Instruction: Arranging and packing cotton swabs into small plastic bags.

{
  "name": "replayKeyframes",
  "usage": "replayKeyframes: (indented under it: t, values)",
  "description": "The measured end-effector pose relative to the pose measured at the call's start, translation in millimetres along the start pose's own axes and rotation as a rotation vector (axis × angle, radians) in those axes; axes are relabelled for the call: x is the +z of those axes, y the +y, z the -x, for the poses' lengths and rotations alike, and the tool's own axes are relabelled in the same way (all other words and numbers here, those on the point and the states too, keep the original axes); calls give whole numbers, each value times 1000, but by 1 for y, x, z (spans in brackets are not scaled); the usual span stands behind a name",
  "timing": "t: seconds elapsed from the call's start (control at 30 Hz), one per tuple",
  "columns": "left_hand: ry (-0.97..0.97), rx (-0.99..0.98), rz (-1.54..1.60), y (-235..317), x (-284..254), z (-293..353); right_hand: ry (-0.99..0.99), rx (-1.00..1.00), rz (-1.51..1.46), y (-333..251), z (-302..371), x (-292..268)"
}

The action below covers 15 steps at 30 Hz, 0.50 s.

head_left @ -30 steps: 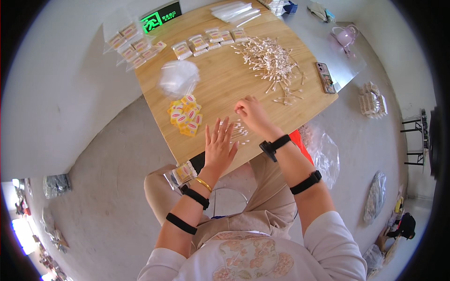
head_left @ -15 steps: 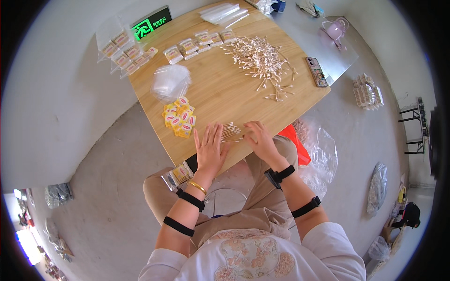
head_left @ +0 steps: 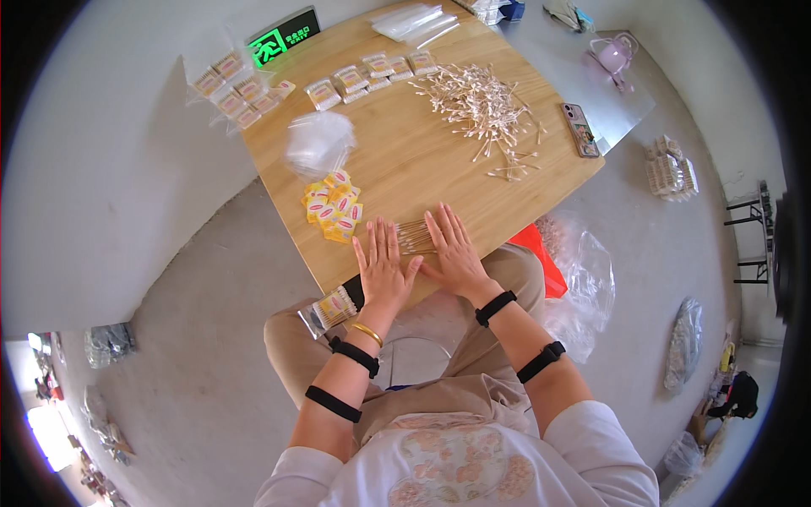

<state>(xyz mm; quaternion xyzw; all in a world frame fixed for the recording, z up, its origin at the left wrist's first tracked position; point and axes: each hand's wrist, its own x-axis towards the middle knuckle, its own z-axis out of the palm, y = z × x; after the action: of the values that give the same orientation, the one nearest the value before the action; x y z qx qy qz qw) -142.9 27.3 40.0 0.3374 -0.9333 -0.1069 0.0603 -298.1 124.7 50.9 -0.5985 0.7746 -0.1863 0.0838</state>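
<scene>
A light wooden table (head_left: pixel 414 182) spans the far side of the scene, its near edge before the seated person. On its far right side spreads a loose heap of cotton swabs (head_left: pixel 481 106), lying in mixed directions, well apart from both hands. The left hand (head_left: pixel 384 275) and the right hand (head_left: pixel 457 258) lie palm down at the near edge, fingers extended toward the far side, those of the right slanting somewhat left. Neither hand pinches anything that shows; the thumbs reach inward and come close together, though whether they touch cannot be told. A stack of clear plastic bags (head_left: pixel 319 144) lies on the left of the tabletop, beyond a pile of yellow printed cards (head_left: pixel 332 207), which sits just past the left fingertips and slightly to their left.

The smallest group is a row of aligned cotton swabs (head_left: pixel 414 237), set between the two hands on the far side of the thumbs. The sticks run side by side, their long axis roughly left to right, crosswise to the fingers; thus each hand faces one set of ends. The two hands are about equally near, and the right fingers partly cover the right ends. Firm contact cannot be judged.
</scene>
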Motion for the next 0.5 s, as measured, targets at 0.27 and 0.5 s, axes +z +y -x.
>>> replayKeyframes:
  t: [0.27, 0.5]
  values:
    - [-5, 38, 9, 0, 2, 4, 18, 14, -17, 10, 4, -17]
    - [-11, 51, 6, 8, 2, 2, -14, -11, 31, 7, 4, -2]
